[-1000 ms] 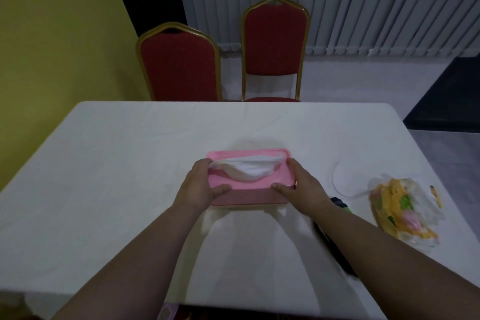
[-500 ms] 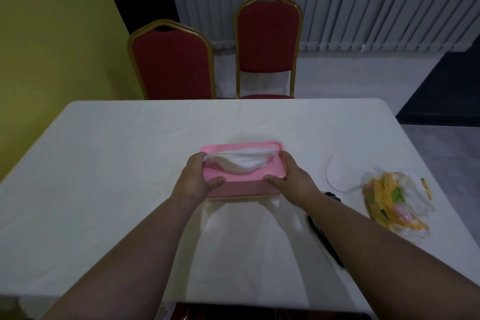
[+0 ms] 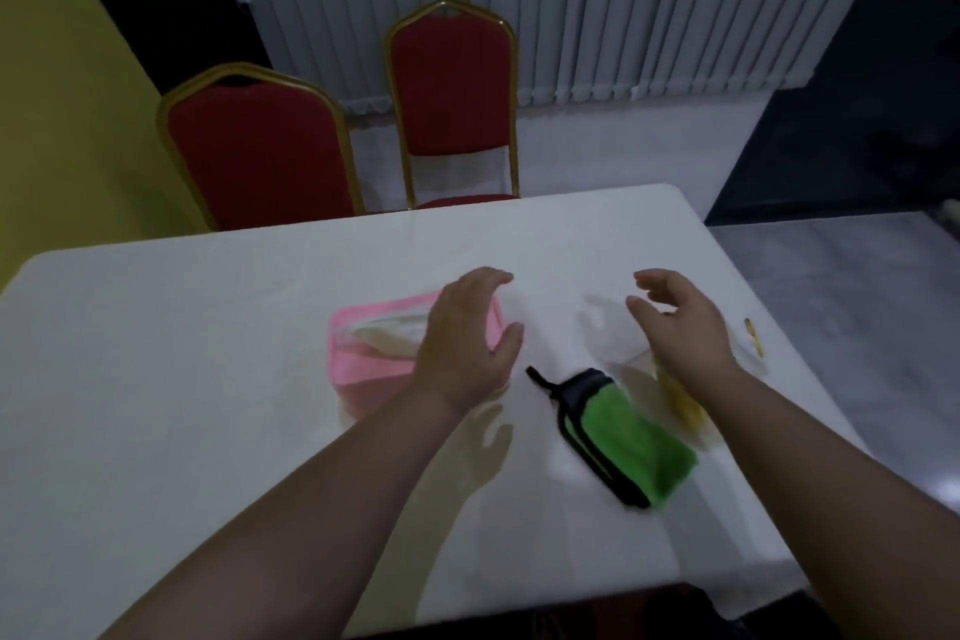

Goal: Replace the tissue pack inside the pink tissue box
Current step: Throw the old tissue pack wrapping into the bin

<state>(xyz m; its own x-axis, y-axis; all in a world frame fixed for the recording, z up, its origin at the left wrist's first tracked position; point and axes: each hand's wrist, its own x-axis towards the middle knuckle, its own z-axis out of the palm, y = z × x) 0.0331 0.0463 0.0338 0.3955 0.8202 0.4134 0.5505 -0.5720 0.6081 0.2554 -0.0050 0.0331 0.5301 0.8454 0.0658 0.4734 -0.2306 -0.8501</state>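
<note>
The pink tissue box (image 3: 371, 359) lies on the white table (image 3: 182, 353), with white tissue showing through its top slot. My left hand (image 3: 462, 343) hovers over the box's right end with relaxed, spread fingers and holds nothing. My right hand (image 3: 680, 322) is in the air to the right of the box, apart from it, fingers loosely curved and empty. Under my right wrist lies a crumpled clear plastic wrapper with yellow print (image 3: 680, 411), partly hidden by the arm and blurred.
A green and black pouch (image 3: 623, 437) lies on the table between my forearms. A small yellow scrap (image 3: 754, 337) sits near the right table edge. Two red chairs (image 3: 260, 146) with gold frames stand behind the table's far edge.
Both hands have let go of the pink box's ends and lifted. They shifted right, and the view swung so the box now sits left of centre. The green pouch is now uncovered.
</note>
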